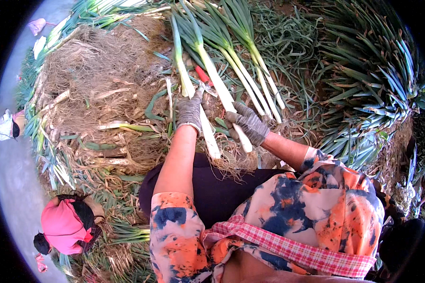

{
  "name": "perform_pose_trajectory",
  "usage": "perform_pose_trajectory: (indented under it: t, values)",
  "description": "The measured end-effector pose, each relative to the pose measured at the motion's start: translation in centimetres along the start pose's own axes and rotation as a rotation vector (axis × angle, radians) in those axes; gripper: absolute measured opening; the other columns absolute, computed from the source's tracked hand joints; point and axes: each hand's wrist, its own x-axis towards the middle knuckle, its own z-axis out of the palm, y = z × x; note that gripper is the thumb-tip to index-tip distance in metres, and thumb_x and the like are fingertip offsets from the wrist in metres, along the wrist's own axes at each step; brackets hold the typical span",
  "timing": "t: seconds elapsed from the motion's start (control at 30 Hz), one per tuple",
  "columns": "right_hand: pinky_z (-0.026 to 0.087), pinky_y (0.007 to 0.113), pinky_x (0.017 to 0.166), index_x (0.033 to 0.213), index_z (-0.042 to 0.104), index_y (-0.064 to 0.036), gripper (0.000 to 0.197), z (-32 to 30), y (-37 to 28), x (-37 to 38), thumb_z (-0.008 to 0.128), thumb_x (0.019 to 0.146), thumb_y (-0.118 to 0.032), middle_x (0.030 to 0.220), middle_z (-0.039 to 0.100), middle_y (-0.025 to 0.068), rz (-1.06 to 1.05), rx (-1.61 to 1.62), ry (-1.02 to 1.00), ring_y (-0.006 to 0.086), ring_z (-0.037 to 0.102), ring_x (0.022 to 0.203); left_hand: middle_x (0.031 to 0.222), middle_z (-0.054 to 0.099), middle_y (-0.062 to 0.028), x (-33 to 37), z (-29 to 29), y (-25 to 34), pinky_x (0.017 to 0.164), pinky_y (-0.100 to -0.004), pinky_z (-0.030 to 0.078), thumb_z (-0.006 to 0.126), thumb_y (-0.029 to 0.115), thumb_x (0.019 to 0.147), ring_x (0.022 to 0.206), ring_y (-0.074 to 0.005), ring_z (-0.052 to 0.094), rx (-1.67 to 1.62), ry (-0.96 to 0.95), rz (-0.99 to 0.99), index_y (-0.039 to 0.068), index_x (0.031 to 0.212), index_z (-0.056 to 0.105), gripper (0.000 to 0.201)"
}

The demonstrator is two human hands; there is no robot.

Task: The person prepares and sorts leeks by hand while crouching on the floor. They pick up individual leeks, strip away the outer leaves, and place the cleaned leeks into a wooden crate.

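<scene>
My left hand (191,113), in a grey striped glove, is closed round the white shank of a leek (210,137). Its roots point toward my lap and its green leaves lie away from me. Just to the right, my right hand (248,124), gloved alike, is closed on a second leek (215,78) low on its white shank. Loose roots (229,167) hang from the lower ends over my dark-clad lap. A red object (203,74) lies beyond my left hand, between the two leeks; its kind is unclear. More leeks (250,87) lie side by side to the right of my right hand.
A broad heap of leeks with dry brown roots (87,61) spreads at the left. Stacked green leaves (368,80) rise at the far right, with loose leaf trimmings (288,47) beside them. A person in a pink top (65,225) is at the lower left.
</scene>
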Motion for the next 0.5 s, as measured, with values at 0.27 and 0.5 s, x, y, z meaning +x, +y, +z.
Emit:
perform_pose_trajectory:
  t: [0.27,0.5]
  values:
    - [0.041,0.028,0.084,0.130,0.029,-0.0007,0.061,4.6,1.2,2.2,0.060,0.081,-0.021,0.111,0.052,0.0110,-0.319,-0.303,-0.069,0.0161,0.050,0.098,0.072,0.060,-0.0088,-1.2,-0.8,0.1,0.051,-0.0304,0.047,0.058,0.024,0.081,0.057,-0.0181,0.058,-0.099,-0.061,0.329,-0.001,0.093,0.055,0.028]
    - [0.038,0.028,0.089,0.131,0.023,0.0023,0.075,6.0,1.0,5.2,0.067,0.074,-0.018,0.114,0.051,0.0124,-0.453,-0.387,-0.212,0.0163,0.049,0.101,0.083,0.060,-0.0103,-2.7,-3.3,3.1,0.062,-0.0329,0.047,0.058,0.023,0.080,0.070,-0.0192,0.058,0.061,-0.035,0.425,-0.002,0.101,0.054,0.033]
